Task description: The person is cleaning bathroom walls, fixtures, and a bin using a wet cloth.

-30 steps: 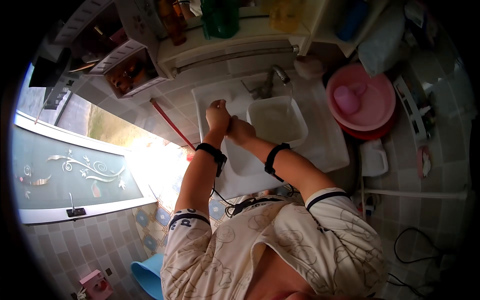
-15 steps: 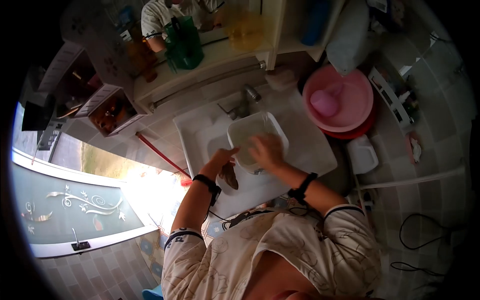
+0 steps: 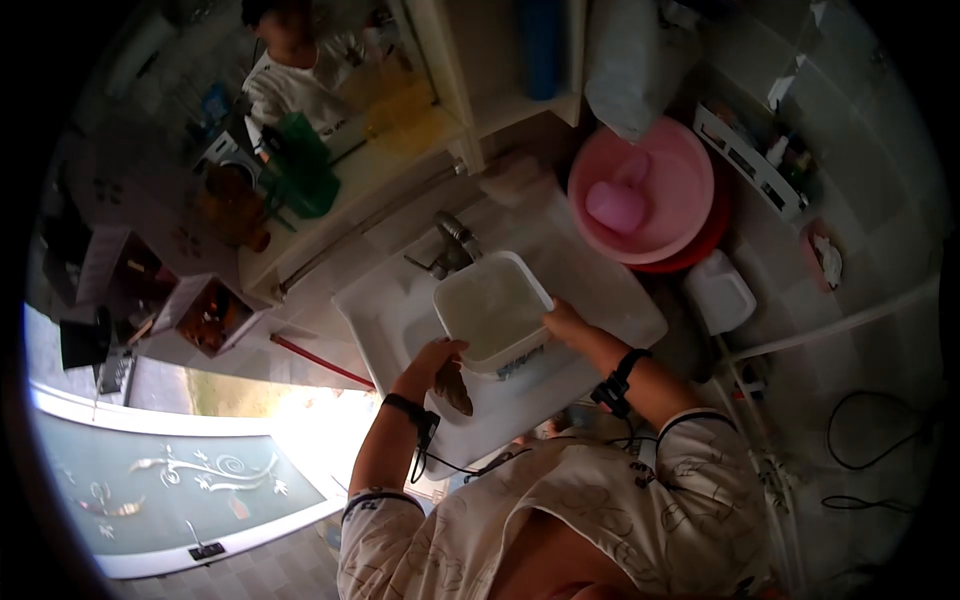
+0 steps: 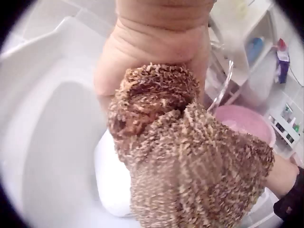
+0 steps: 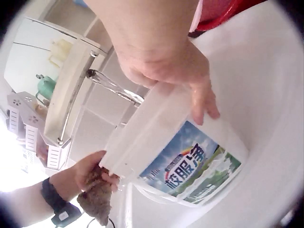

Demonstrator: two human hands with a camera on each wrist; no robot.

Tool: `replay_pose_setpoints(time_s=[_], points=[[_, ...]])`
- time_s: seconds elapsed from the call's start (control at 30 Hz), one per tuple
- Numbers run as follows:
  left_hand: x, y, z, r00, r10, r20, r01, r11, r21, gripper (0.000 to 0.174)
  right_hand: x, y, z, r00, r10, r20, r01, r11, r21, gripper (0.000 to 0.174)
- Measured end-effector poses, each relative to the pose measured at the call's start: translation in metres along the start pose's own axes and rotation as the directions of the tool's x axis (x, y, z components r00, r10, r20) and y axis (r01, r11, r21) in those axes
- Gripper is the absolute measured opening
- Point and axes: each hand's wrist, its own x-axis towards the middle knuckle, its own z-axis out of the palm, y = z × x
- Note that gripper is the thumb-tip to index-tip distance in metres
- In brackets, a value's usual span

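Basically, bucket [image 5: 152, 137] is white plastic, sits in the sink [image 3: 620, 310] under the tap [image 3: 455, 228]; stream [image 5: 116, 88] running toward its mouth. Likely heavy with water, level hard to read; wall probably a bit flexible, slick when wet. Best hold: rim at two opposite sides, kept level so it doesn't slop. Label [image 5: 190, 164] side looks smooth, poor for grip.

Cloth [image 4: 190, 166]: brown, shaggy, soft, hangs limp outside the bucket on the near left. Probably wet, so heavier than it looks; not fragile. Bunched upper end is the place to grab, loose end would just flop.

Right hand [image 3: 570, 323] grips the bucket's right rim, fingers bent over the wall. Left hand [image 3: 432, 365] has its fingers curled round the cloth's bunched end, close by the left rim; whether they also press the rim, can't tell.

Further out: pink basin [image 3: 685, 190] right of the sink, pink dipper [image 3: 615, 205] inside it.
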Motion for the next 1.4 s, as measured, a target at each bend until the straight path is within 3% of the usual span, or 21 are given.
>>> replay_pose_setpoints(time_s=[0.07,0.17,0.23,0.33,0.37,0.43,0.73,0.83,1.07,1.17,1.23,1.3,1.4], points=[[-0.01,0.021,0.001,0.995,-0.092,-0.048,0.093,0.996,0.011,0.029,-0.007,-0.002,0.0,0.998,0.053,0.039,-0.055,0.997,0.047,0.043],[-0.029,0.052,-0.001,0.995,-0.094,0.04,0.095,0.995,-0.017,0.032,-0.014,0.008,0.005,0.986,0.133,0.097,-0.151,0.968,0.198,0.041],[-0.041,0.066,0.0,0.997,-0.07,0.038,0.071,0.997,-0.019,0.034,-0.017,0.014,0.011,0.959,0.263,0.11,-0.285,0.897,0.338,0.038],[-0.048,0.075,-0.004,0.994,-0.109,-0.021,0.11,0.993,0.031,0.032,-0.013,0.028,0.018,0.919,0.327,0.219,-0.385,0.861,0.331,0.037],[-0.05,0.078,-0.003,0.992,-0.121,-0.019,0.122,0.991,0.05,0.032,-0.015,0.028,0.019,0.918,0.331,0.221,-0.391,0.851,0.351,0.037],[-0.053,0.083,-0.002,0.994,-0.108,-0.02,0.109,0.992,0.062,0.034,-0.02,0.026,0.018,0.865,0.299,0.402,-0.454,0.808,0.375,0.041],[-0.067,0.1,-0.013,0.974,-0.197,-0.115,0.211,0.97,0.119,0.039,-0.016,0.026,0.036,0.811,0.389,0.437,-0.559,0.733,0.387,0.026],[-0.078,0.117,-0.012,0.979,-0.168,-0.116,0.187,0.967,0.173,0.04,-0.009,0.042,0.05,0.821,0.354,0.448,-0.548,0.71,0.443,0.026],[-0.078,0.144,-0.006,0.965,-0.247,-0.09,0.261,0.943,0.205,0.036,-0.012,0.033,0.057,0.767,0.389,0.51,-0.626,0.626,0.464,0.025],[-0.08,0.163,0.008,0.96,-0.256,-0.115,0.276,0.934,0.225,0.035,-0.011,0.038,0.062,0.737,0.445,0.508,-0.674,0.532,0.512,0.027],[-0.077,0.171,0.013,0.966,-0.232,-0.114,0.254,0.938,0.237,0.035,-0.02,0.023,0.064,0.755,0.402,0.518,-0.653,0.526,0.545,0.028],[-0.074,0.176,0.009,0.989,-0.144,0.023,0.139,0.977,0.162,0.033,-0.02,0.023,0.07,0.724,0.336,0.603,-0.678,0.509,0.531,0.027],[-0.078,0.191,0.012,0.985,-0.17,0.002,0.169,0.983,0.077,0.031,-0.013,0.027,0.083,0.669,0.226,0.709,-0.712,0.468,0.523,0.027]])
